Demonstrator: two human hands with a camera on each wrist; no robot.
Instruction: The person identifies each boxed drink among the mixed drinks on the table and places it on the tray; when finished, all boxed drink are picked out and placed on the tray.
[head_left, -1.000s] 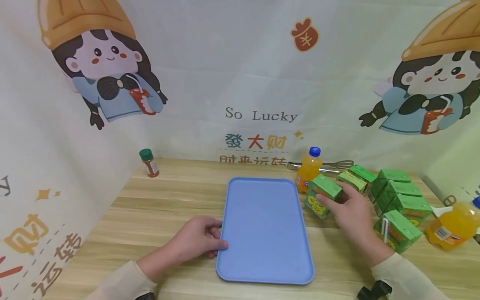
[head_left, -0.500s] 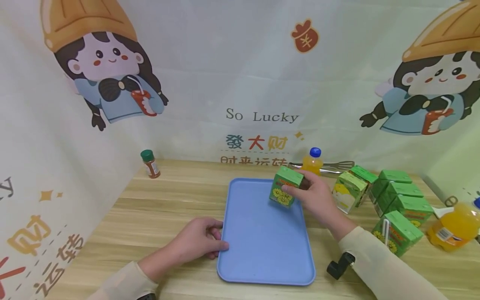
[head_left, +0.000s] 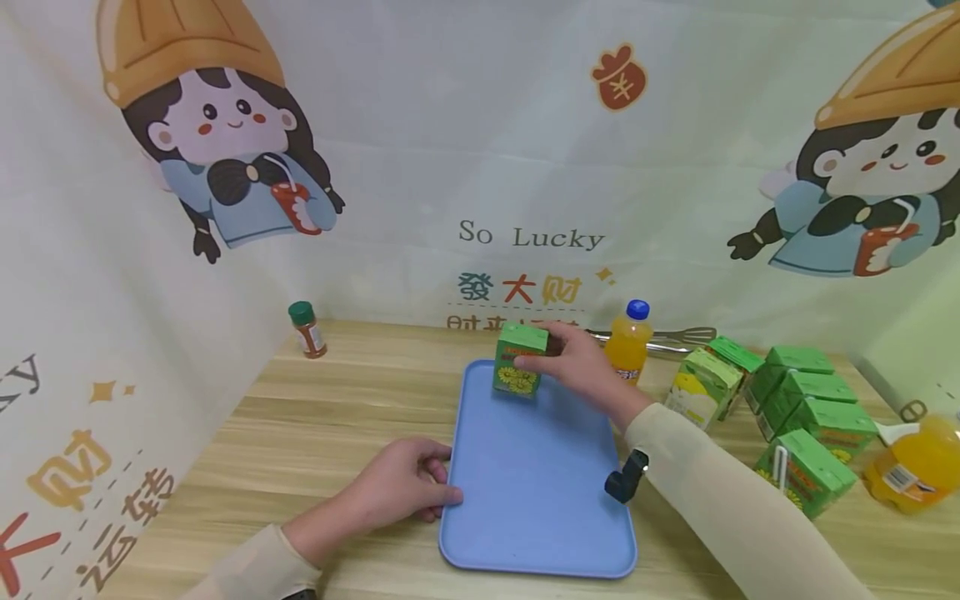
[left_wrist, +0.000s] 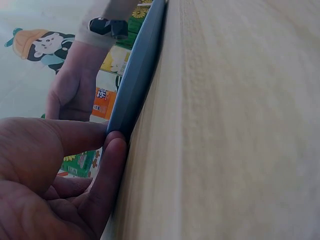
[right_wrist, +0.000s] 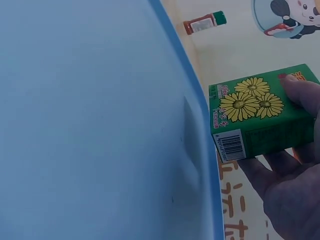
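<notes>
Boxy green carton [head_left: 516, 379] is clamped between fingers [right_wrist: 257, 175] of the right hand [head_left: 581, 358], left hand [head_left: 397, 485] pinching smooth tray [head_left: 536, 479]

I'm beside a cloth-walled corner, more a small recording set than a working kitchen: cartoon-printed cloth [head_left: 405, 133] encloses a wood-grain surface [head_left: 367, 375], a black wrist camera [head_left: 622, 483] shows, and a whisk [head_left: 688, 336], green-capped spice jar [head_left: 307, 332] and blue tray [head_left: 536, 500] lend kitchen touches. The building itself I can't tell.
</notes>
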